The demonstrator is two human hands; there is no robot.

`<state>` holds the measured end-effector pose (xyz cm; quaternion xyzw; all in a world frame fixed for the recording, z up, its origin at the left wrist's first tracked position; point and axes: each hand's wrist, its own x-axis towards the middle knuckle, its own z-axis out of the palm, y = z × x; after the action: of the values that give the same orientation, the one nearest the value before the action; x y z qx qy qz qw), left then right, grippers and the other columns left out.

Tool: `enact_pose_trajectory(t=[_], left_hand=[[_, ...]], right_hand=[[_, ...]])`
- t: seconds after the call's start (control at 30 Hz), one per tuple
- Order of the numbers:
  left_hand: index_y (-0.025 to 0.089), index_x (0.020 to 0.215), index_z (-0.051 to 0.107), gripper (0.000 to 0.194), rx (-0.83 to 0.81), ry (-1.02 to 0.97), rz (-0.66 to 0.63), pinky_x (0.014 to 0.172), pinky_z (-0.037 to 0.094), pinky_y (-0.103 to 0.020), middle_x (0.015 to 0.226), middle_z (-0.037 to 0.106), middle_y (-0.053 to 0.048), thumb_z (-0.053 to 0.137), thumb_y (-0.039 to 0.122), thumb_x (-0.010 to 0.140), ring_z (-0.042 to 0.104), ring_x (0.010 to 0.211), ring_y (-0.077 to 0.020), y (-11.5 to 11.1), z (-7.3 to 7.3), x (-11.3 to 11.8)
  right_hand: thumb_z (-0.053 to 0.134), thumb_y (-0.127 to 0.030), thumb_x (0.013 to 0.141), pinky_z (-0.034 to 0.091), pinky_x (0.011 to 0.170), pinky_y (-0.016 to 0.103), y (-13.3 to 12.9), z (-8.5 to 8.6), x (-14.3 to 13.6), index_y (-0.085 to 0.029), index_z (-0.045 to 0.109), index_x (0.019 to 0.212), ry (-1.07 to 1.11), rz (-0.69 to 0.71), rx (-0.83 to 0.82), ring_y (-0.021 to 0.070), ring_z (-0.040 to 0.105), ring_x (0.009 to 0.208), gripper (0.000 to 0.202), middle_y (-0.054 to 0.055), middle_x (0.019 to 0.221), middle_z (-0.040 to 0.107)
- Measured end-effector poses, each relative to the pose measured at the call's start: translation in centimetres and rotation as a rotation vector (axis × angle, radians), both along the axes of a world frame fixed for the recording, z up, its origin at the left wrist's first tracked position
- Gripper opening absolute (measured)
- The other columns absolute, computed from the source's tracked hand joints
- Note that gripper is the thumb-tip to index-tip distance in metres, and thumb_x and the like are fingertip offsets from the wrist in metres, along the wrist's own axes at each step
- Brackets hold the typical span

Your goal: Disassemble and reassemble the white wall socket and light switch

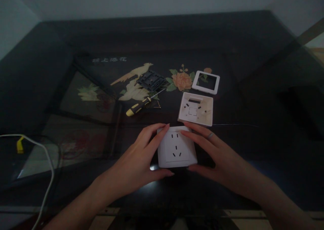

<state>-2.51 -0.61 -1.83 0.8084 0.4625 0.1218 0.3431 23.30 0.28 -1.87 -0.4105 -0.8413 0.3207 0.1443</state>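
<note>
A white wall socket (176,155) with five slots faces up near the table's front edge. My left hand (144,155) grips its left side, fingers at the top edge and thumb at the bottom. On the other side, my right hand (215,152), with a ring on one finger, holds the top right edge and the lower right corner. Just beyond the socket lies an open white mounting box (209,112), its hollow side up. Behind that box is an empty white square frame (205,90).
A yellow-and-black screwdriver (138,107) lies left of the box, near a dark square plastic part (152,80) and small screws (157,104). A white cable (48,155) with a yellow tag (20,145) runs along the left. The dark glossy table (121,34) bears flower and bird decoration.
</note>
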Motion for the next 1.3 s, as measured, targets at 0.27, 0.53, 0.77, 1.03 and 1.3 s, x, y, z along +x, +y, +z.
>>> enact_pose_trajectory(t=[0.27,0.53,0.77,1.03,1.3], left_hand=[[0.028,0.155,0.016,0.092,0.078,0.021,-0.043,0.11,0.045,-0.054,0.152,0.031,-0.016,0.072,0.029,0.082,0.04,0.138,-0.0359,0.09,-0.01,0.23],[0.019,0.153,0.019,0.089,0.184,0.09,-0.098,0.105,0.05,-0.051,0.148,0.034,-0.02,0.072,0.036,0.083,0.044,0.134,-0.0359,0.11,-0.1,-0.06],[0.02,0.153,0.02,0.088,0.177,0.095,-0.095,0.105,0.051,-0.049,0.149,0.034,-0.019,0.072,0.035,0.083,0.044,0.135,-0.0346,0.02,0.15,0.04],[0.021,0.152,0.021,0.092,0.168,0.104,-0.085,0.11,0.045,-0.055,0.151,0.032,-0.019,0.075,0.038,0.08,0.038,0.139,-0.0369,0.0,-0.07,-0.13],[0.025,0.152,0.019,0.099,0.115,0.106,-0.045,0.103,0.053,-0.051,0.148,0.036,-0.017,0.081,0.033,0.075,0.047,0.132,-0.0353,0.02,0.18,0.1]], right_hand=[[0.072,-0.022,0.08,0.041,0.112,0.053,0.07,-0.1,0.04,-0.015,0.046,0.142,-0.031,0.036,0.098,0.0341,0.041,0.143,0.068,0.021,0.154,0.041],[0.071,-0.018,0.081,0.044,0.109,0.051,-0.01,0.12,0.02,-0.016,0.043,0.143,-0.064,0.068,0.142,0.0317,0.042,0.142,0.068,0.02,0.154,0.04],[0.07,-0.022,0.082,0.044,0.111,0.048,0.05,0.12,0.16,-0.017,0.041,0.143,-0.048,0.071,0.123,0.0298,0.041,0.143,0.068,0.019,0.154,0.039],[0.072,-0.022,0.081,0.039,0.114,0.047,0.01,-0.18,0.11,-0.018,0.032,0.149,-0.074,0.038,0.065,0.0279,0.036,0.146,0.079,0.017,0.158,0.035],[0.073,-0.02,0.079,0.035,0.116,0.044,0.05,0.02,-0.03,-0.018,0.033,0.149,-0.036,-0.002,0.01,0.0256,0.037,0.146,0.081,0.015,0.157,0.038]])
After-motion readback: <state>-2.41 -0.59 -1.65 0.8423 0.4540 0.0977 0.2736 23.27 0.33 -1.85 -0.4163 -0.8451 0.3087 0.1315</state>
